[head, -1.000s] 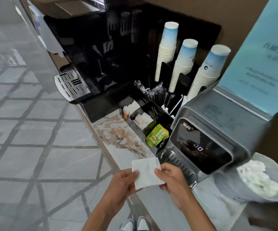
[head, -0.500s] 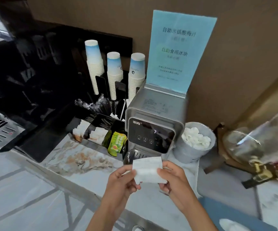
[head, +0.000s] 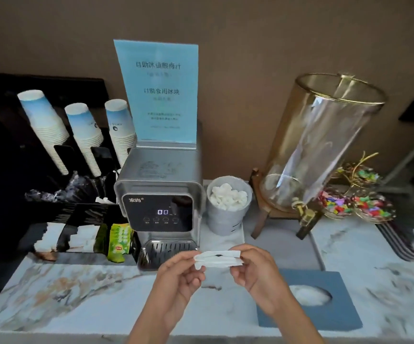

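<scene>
A long marble counter (head: pixel 76 294) runs along the brown wall. On it stand a tall glass drink dispenser (head: pixel 320 145) at the far right, a silver machine (head: pixel 161 175) in the middle, a flat blue tissue box (head: pixel 337 316) at the near right, and a small grey bucket (head: pixel 225 222) of white pieces just right of the machine. In front of the machine, the left hand (head: pixel 178 279) and the right hand (head: pixel 258 271) each pinch one end of a folded white napkin (head: pixel 219 260) between thumb and fingers, so it hangs level in the air between them, above the near part of the counter.
</scene>
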A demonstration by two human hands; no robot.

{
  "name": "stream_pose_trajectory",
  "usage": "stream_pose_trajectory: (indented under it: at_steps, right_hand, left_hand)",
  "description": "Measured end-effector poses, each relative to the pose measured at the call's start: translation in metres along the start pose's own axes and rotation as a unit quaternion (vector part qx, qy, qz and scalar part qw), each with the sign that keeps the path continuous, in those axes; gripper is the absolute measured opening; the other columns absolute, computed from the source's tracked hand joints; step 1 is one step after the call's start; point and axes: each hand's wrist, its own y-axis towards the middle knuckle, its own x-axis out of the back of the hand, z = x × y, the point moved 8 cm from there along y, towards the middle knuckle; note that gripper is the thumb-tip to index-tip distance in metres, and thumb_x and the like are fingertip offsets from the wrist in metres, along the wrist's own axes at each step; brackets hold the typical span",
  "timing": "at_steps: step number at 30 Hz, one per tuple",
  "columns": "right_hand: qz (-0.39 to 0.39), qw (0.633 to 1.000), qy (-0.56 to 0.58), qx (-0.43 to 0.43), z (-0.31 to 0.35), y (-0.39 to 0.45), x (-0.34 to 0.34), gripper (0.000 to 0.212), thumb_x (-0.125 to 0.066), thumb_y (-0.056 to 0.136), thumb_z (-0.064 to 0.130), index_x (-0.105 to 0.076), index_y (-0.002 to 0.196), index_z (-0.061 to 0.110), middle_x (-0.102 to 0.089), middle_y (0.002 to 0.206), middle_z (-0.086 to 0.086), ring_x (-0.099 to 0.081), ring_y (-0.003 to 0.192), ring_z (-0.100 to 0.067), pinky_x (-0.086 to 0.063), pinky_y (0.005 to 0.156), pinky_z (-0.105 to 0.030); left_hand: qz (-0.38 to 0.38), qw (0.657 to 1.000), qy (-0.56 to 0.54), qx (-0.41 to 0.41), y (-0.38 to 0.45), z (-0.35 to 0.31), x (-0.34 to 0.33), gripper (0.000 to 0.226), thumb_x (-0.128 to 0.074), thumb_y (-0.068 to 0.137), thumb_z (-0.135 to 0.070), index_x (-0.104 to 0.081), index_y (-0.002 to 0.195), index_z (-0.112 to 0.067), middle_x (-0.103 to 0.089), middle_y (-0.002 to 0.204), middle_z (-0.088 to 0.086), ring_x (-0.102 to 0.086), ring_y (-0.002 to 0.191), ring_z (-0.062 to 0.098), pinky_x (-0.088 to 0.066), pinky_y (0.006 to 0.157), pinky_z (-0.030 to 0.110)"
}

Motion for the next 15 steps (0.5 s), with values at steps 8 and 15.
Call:
stream_pose_trajectory:
  at_steps: [8, 15]
  right_hand:
    - [-0.043, 0.998, -0.033, -0.012, 0.021, 0.010, 0.043, 0.017, -0.061, 0.091, 0.013, -0.063, 0.075, 0.007, -0.056, 0.062, -0.012, -0.050, 0.046, -0.019, -0.032, 0.044, -0.025]
    - [-0.060, 0.996, -0.068, 0.002, 0.044, 0.030, 0.088, 0.012, -0.066, 0.085, -0.006, -0.063, 0.093, 0.002, -0.057, 0.070, -0.019, -0.049, 0.048, -0.019, -0.037, 0.044, -0.027]
  left_hand:
    - [-0.006, 0.995, 0.094, 0.020, 0.029, 0.018, -0.045, 0.005, -0.069, 0.087, -0.005, -0.069, 0.083, -0.002, -0.061, 0.065, 0.016, -0.059, 0.048, 0.019, -0.047, 0.042, 0.021]
    - [-0.039, 0.988, 0.146, -0.014, 0.056, 0.027, -0.079, 0.022, -0.074, 0.081, 0.005, -0.068, 0.101, -0.002, -0.071, 0.069, 0.009, -0.062, 0.058, 0.022, -0.054, 0.053, 0.023]
